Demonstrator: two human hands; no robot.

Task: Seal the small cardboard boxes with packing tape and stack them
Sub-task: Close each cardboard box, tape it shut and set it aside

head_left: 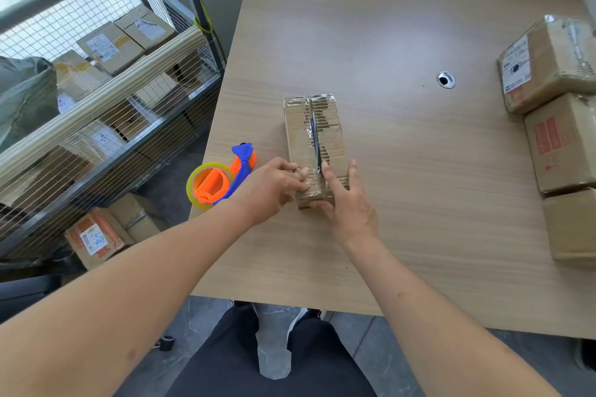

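Note:
A small long cardboard box (314,135) lies on the wooden table (403,42), its top seam covered with torn, shiny tape. My left hand (274,188) grips the box's near left corner with curled fingers. My right hand (346,200) holds the near end, straight fingers lying on top beside the seam and the thumb under the front edge. An orange and blue tape dispenser (222,176) with a roll of clear tape lies at the table's left edge, just left of my left hand.
Three cardboard boxes (548,64) sit in a row along the table's right edge. A round cable hole (446,79) is in the tabletop. A wire cage trolley (96,90) full of parcels stands left of the table, with a parcel (96,237) on the floor.

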